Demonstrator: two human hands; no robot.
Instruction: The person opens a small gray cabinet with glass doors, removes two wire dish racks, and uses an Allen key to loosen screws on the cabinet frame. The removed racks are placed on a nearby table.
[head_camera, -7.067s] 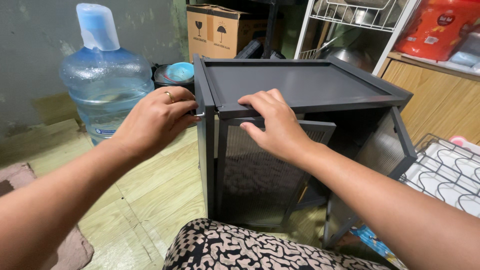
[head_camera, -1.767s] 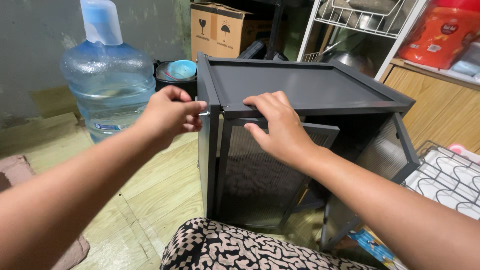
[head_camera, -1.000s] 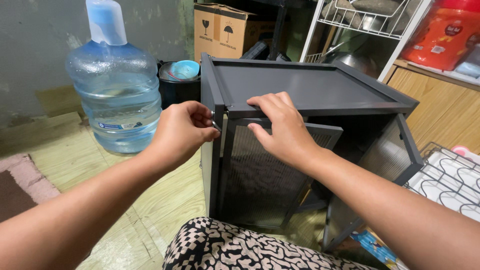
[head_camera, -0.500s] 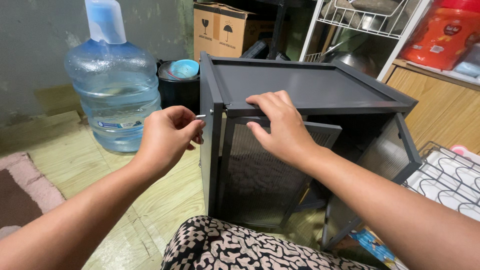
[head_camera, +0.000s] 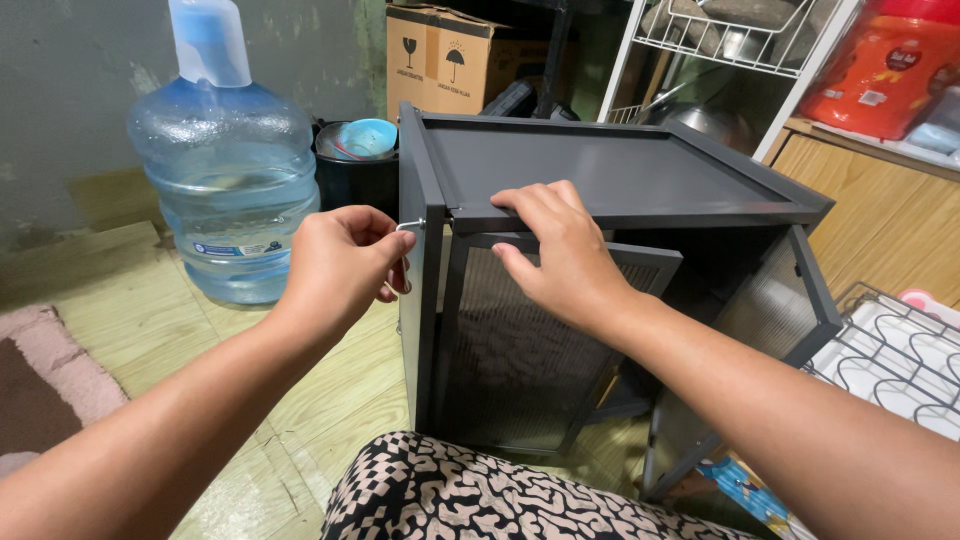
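A dark grey metal cabinet (head_camera: 620, 170) stands on the floor in front of me, its two mesh doors ajar. My left hand (head_camera: 340, 265) pinches a small silver hex key (head_camera: 405, 228) set into a screw at the top of the cabinet's left side panel (head_camera: 415, 320). My right hand (head_camera: 565, 250) presses down on the front edge of the top panel, fingers curled over the rail above the left door (head_camera: 510, 350).
A large blue water jug (head_camera: 225, 170) stands at the left on the wooden floor. Behind are a cardboard box (head_camera: 445, 55), a black bucket with bowls (head_camera: 355, 150) and a white wire rack (head_camera: 720, 40). A wire tray (head_camera: 900, 350) lies at the right; a rug (head_camera: 40, 385) at the left.
My left hand has been turning the hex key at the left side panel, its fingers shifting around it. The right hand has stayed on the top edge.
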